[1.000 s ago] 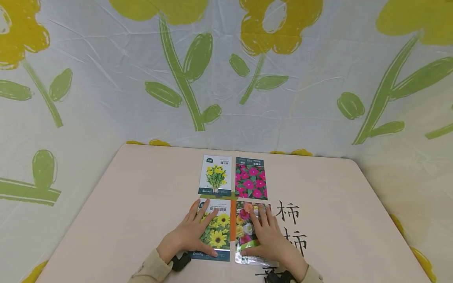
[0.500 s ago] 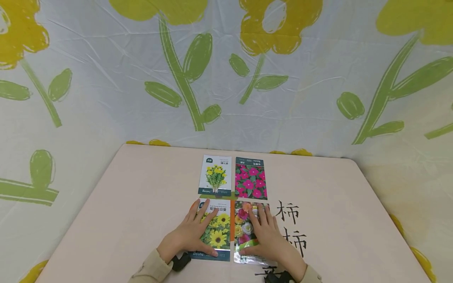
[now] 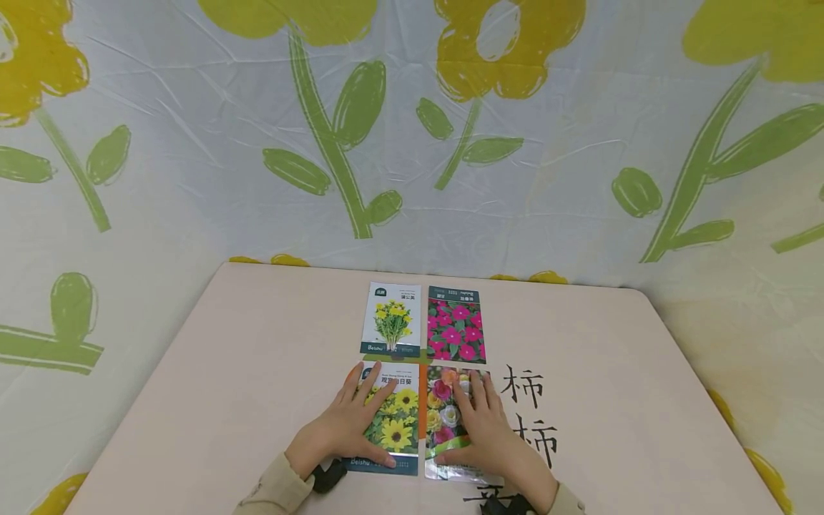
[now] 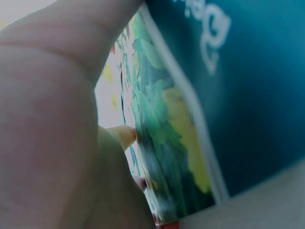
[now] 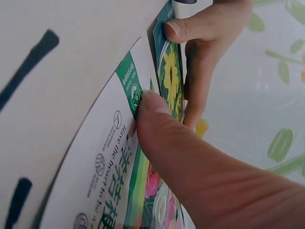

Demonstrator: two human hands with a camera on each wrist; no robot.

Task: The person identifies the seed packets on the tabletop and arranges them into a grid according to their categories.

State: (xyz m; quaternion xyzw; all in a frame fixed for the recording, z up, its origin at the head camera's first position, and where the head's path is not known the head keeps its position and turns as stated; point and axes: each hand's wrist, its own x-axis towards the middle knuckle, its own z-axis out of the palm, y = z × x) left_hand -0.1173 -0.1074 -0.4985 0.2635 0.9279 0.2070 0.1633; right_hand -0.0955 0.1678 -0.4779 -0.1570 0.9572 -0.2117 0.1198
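Observation:
My left hand (image 3: 350, 422) rests with spread fingers on a seed packet with yellow sunflowers (image 3: 395, 433) and a dark teal bottom band. The right hand (image 3: 489, 433) lies flat, fingers extended, over a seed packet with multicoloured roses (image 3: 443, 416); its thumb touches the packet's lower left. These two packets lie side by side with a narrow gap between them. In the right wrist view, the right thumb (image 5: 167, 129) presses on the white and green lower end of the rose packet (image 5: 109, 157). Part of each packet is hidden under its hand.
Behind them lie a seed packet with a yellow-flowered plant (image 3: 391, 318) and one with pink flowers (image 3: 457, 325). Black brush characters (image 3: 524, 387) mark the pink tabletop (image 3: 257, 343) to the right. A flower-printed cloth (image 3: 412, 164) hangs around the table.
The right hand has shifted the rose packet slightly left, closer to the sunflower packet. My left hand and the two far packets have stayed in place.

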